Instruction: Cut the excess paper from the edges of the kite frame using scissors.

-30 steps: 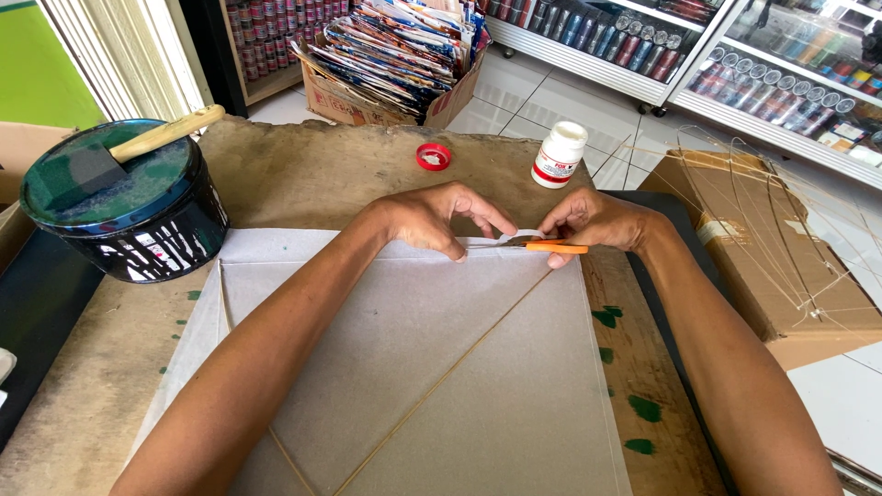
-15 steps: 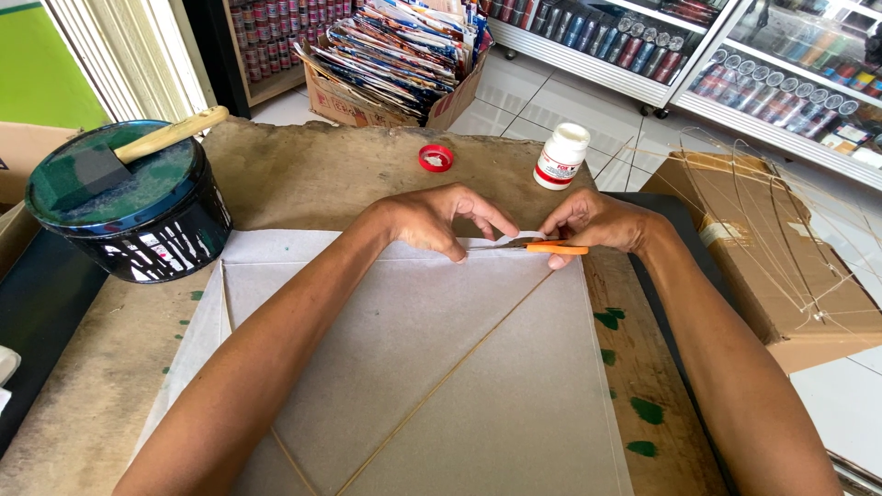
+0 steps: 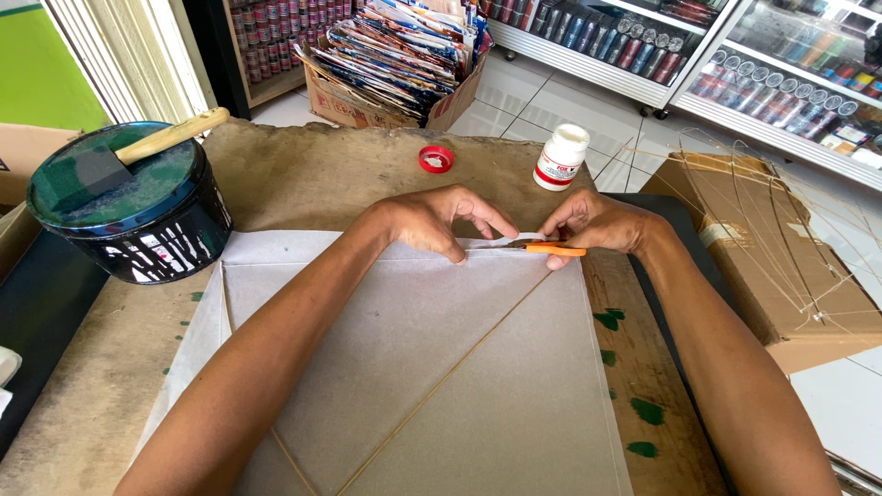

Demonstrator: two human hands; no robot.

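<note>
A large grey paper sheet (image 3: 432,367) lies on the brown worktable (image 3: 312,170), with thin bamboo sticks (image 3: 459,367) laid across it. My left hand (image 3: 432,220) presses fingertips down on the sheet's far edge. Just to its right, my right hand (image 3: 593,225) grips small orange-handled scissors (image 3: 542,246), blades pointing left toward the left fingers along that edge.
A black paint tub (image 3: 129,207) with a wooden-handled brush on its lid stands far left. A white glue bottle (image 3: 560,158) and its red cap (image 3: 435,159) sit beyond the hands. A cardboard box (image 3: 781,248) with thin sticks stands right. Green paint spots mark the table's right side.
</note>
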